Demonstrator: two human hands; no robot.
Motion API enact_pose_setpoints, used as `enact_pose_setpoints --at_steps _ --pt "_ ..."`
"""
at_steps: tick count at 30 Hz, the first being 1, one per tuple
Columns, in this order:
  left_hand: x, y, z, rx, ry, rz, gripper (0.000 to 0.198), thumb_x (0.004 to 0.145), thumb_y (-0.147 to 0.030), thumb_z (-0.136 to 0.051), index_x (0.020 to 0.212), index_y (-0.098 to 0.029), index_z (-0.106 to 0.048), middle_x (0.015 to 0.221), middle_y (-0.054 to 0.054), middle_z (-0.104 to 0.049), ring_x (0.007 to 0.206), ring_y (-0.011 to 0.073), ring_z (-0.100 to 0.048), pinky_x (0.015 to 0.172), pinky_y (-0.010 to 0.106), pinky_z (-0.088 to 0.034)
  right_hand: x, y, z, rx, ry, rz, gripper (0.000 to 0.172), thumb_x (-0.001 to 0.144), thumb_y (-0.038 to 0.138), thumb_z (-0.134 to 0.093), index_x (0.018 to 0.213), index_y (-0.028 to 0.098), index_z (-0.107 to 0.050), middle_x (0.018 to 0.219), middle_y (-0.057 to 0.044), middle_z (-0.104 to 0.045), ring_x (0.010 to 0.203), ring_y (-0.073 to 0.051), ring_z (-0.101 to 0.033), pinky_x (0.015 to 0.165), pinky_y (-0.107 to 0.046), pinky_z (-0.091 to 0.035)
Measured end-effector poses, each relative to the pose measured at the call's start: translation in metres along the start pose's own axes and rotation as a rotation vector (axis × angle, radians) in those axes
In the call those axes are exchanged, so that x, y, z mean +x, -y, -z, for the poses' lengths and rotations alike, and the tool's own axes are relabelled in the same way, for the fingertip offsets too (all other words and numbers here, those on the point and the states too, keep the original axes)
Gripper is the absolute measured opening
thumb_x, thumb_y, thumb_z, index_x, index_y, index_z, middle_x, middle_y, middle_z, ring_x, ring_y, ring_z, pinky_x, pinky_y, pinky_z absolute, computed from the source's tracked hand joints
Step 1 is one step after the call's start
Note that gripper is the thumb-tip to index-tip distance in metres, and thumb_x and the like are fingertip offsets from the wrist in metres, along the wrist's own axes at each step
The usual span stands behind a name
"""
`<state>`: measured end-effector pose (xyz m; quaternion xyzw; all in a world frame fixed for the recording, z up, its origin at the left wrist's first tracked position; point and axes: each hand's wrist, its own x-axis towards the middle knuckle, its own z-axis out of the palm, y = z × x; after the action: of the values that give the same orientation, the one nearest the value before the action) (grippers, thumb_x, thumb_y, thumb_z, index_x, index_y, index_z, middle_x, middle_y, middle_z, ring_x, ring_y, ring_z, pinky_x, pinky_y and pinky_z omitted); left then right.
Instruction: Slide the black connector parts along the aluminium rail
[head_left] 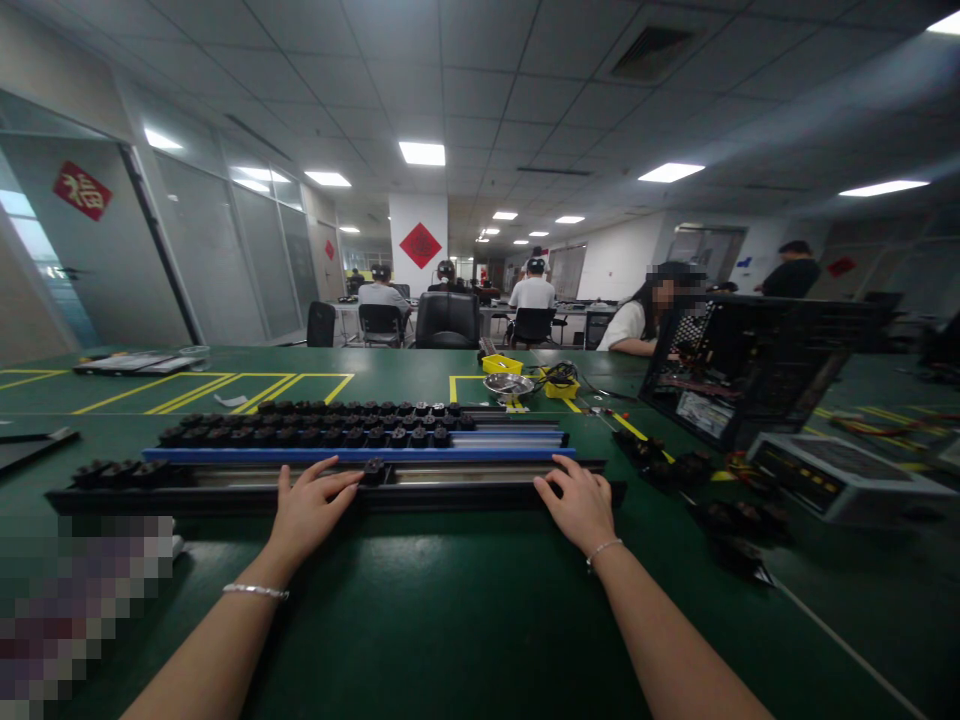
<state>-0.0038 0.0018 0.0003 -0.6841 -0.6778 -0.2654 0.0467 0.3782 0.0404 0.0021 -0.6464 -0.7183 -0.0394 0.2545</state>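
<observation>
A long black rail [450, 494] with a metallic channel lies crosswise in front of me. A small black knob-like part [373, 472] sits on it near the middle, and several similar black parts [124, 474] stand at its left end. My left hand [309, 508] rests over the rail with fingers stretched and thumb apart; its fingertips are beside the small part, and whether they touch it I cannot tell. Near the rail's right end, my right hand [579, 508] lies with bent, spread fingers on the rail. Behind it is a blue rail [360, 454] with rows of black parts.
On the green table [420, 620] stand an open computer case [757, 360] and a power supply [840, 475] at right. Dark loose parts [739, 525] lie nearby. A metal bowl [508, 385] and a yellow bin [501, 365] are farther back. A person [630, 325] sits across the table.
</observation>
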Motion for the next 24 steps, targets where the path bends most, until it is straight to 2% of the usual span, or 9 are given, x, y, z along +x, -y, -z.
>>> enact_pose_setpoints --at_steps 24 --pt "0.0004 -0.0012 -0.0009 0.018 0.023 -0.023 0.032 0.079 -0.046 -0.041 0.101 -0.038 -0.062 0.112 -0.003 -0.063 0.122 0.0231 -0.039 0.103 0.06 0.002 0.0001 -0.0016 -0.0019 -0.011 -0.012 0.012 0.039 0.082 0.051 -0.035 0.078 0.026 -0.064 0.124 -0.002 -0.049 0.105 -0.021 -0.046 0.091 -0.044 -0.025"
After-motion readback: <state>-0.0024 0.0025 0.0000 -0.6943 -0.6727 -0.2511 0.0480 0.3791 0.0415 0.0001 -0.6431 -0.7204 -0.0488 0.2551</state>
